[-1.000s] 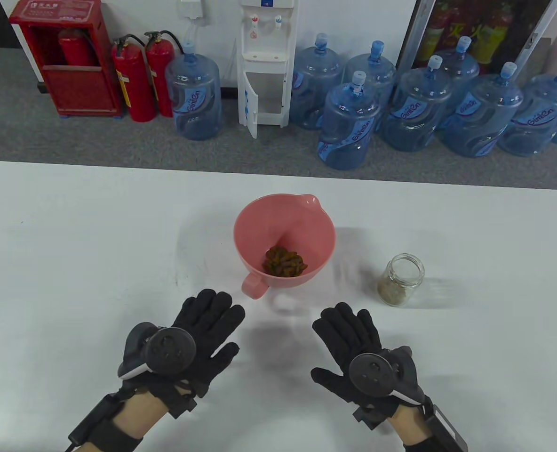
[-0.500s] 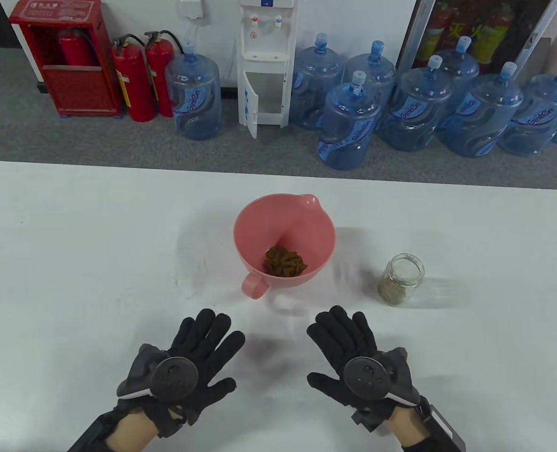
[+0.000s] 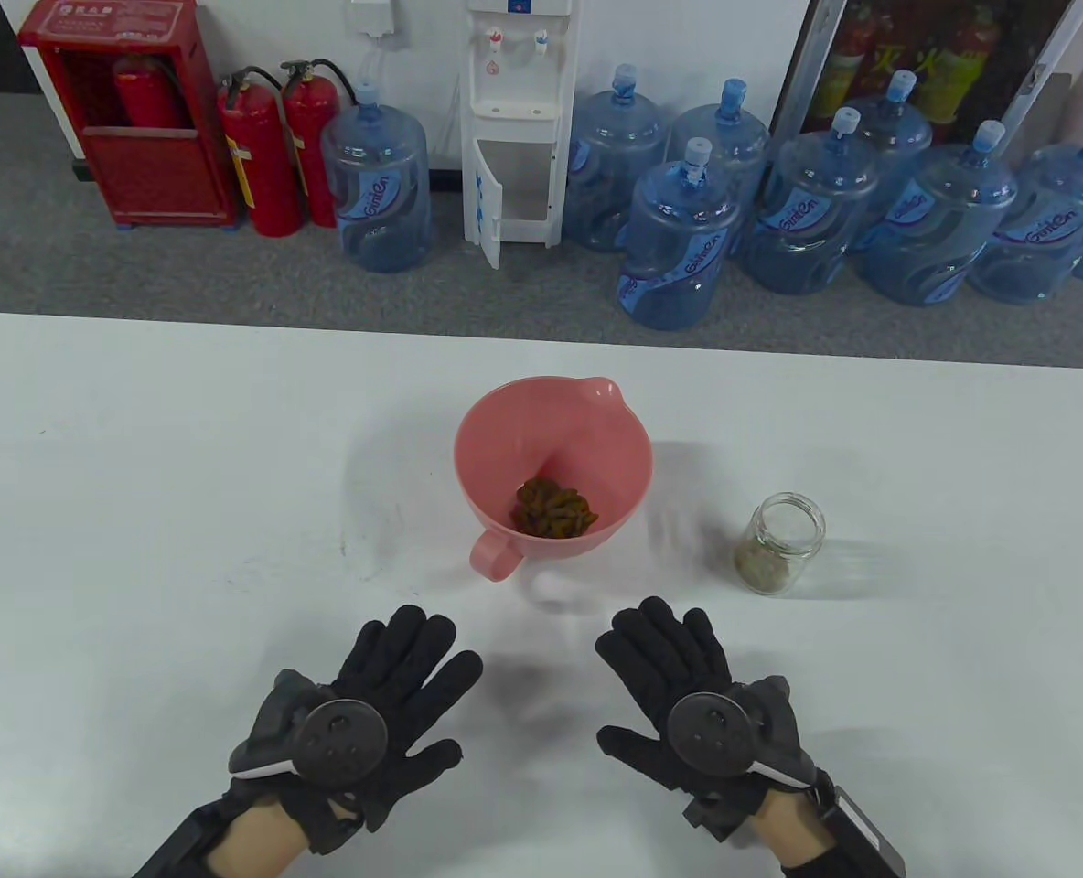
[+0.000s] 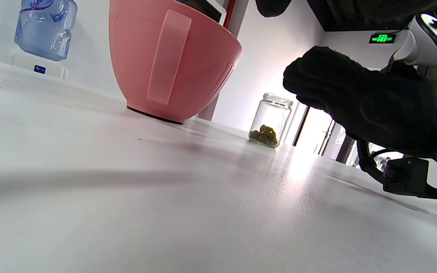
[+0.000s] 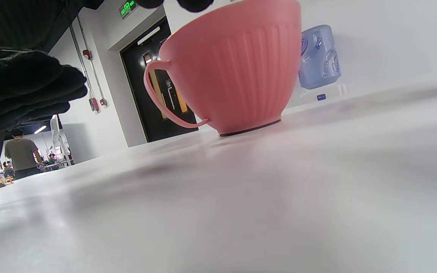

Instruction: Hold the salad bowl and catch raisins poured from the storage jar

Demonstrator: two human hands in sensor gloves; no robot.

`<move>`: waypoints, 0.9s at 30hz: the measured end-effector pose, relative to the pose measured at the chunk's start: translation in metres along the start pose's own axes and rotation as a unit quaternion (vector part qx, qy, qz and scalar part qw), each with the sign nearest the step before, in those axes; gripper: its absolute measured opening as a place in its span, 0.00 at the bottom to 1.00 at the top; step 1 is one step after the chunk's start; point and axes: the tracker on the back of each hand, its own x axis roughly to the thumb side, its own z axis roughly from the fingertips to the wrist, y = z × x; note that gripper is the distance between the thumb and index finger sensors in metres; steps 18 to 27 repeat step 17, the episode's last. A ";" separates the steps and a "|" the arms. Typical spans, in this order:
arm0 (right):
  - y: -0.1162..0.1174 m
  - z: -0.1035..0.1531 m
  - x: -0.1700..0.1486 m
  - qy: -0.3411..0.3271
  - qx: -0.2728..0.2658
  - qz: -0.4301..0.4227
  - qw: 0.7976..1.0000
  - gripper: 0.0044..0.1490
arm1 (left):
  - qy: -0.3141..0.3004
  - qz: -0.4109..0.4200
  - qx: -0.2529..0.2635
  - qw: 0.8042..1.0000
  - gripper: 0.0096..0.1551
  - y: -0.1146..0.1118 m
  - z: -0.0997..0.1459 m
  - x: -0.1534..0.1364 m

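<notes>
A pink salad bowl (image 3: 587,430) with a handle and spout stands mid-table, with a heap of raisins (image 3: 553,509) in its bottom. It also shows in the left wrist view (image 4: 173,64) and the right wrist view (image 5: 237,68). A small glass storage jar (image 3: 781,541) stands upright to the bowl's right, with a few raisins left inside; it shows in the left wrist view (image 4: 271,120) too. My left hand (image 3: 386,695) lies flat and empty, palm down, near the front edge. My right hand (image 3: 679,686) lies the same way, empty, apart from bowl and jar.
The white table (image 3: 139,512) ends at its far edge against grey carpet. Beyond it stand several blue water bottles (image 3: 679,238), a water dispenser (image 3: 519,119) and red fire extinguishers (image 3: 262,151).
My left hand drew back from the bowl's handle toward the front edge and settled flat. My right hand shifted slightly back. Bowl and jar stayed put.
</notes>
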 end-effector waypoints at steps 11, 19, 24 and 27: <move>0.001 0.000 0.001 -0.008 0.007 -0.002 1.000 0.57 | 0.006 0.008 -0.004 1.000 0.43 -0.001 0.000 -0.002; 0.001 0.000 0.001 -0.011 0.014 -0.002 1.000 0.57 | 0.009 0.008 -0.003 1.000 0.43 0.000 0.000 -0.002; 0.001 0.000 0.001 -0.011 0.014 -0.002 1.000 0.57 | 0.009 0.008 -0.003 1.000 0.43 0.000 0.000 -0.002; 0.001 0.000 0.001 -0.011 0.014 -0.002 1.000 0.57 | 0.009 0.008 -0.003 1.000 0.43 0.000 0.000 -0.002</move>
